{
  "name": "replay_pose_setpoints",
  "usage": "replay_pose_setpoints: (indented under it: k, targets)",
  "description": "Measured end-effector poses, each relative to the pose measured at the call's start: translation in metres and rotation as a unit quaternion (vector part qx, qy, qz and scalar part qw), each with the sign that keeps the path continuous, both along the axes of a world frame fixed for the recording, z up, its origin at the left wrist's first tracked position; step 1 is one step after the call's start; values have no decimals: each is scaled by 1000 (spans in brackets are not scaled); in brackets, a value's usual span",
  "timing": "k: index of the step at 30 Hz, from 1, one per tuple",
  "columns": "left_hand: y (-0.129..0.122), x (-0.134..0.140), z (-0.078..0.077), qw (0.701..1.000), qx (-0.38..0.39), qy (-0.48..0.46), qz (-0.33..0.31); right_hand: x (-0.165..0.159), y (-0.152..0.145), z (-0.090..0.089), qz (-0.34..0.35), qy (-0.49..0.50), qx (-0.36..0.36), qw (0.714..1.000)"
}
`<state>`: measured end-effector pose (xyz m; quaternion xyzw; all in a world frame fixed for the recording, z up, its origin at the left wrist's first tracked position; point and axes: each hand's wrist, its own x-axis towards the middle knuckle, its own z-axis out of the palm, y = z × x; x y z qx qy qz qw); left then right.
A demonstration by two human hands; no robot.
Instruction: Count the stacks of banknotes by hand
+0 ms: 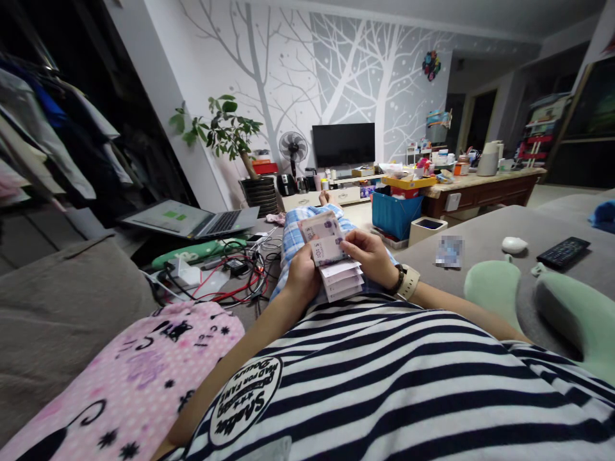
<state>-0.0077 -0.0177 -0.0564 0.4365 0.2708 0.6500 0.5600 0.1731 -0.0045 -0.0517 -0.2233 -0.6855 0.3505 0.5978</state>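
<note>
A stack of banknotes (321, 232) with a printed "5" is in front of my belly, above the blue checked cloth (294, 238) over my legs. My left hand (302, 274) grips the stack along its left edge, fingers mostly hidden behind it. On the other side my right hand (373, 257) pinches the right edge between thumb and fingers. The lower ends of several notes (342, 282) fan out in steps toward my striped shirt (384, 371). A watch with a pale strap (408, 283) is on my right wrist.
Left of my legs are a laptop (192, 219), tangled cables (252, 272) and a pink dotted blanket (158, 358). Lying on the grey sofa at right are a blurred-out item (449, 251), a white mouse (514, 244), a black remote (563, 253) and a pale green cushion (494, 288).
</note>
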Motion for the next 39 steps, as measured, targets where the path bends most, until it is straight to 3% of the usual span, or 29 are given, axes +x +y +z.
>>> replay_pose_setpoints:
  k: [16, 20, 28, 39]
  targets:
    - [13, -1, -4, 998, -52, -22, 0, 3, -1, -1, 3, -10, 9, 1000]
    - [16, 1, -3, 996, -63, -61, 34, 4, 0, -2, 11, -21, 13, 1000]
    - [8, -2, -1, 997, -47, -53, 31, 1, 13, -4, -66, 20, -26, 997]
    - [15, 5, -1, 994, -69, -88, 11, 2, 14, -5, -61, 4, -1, 998]
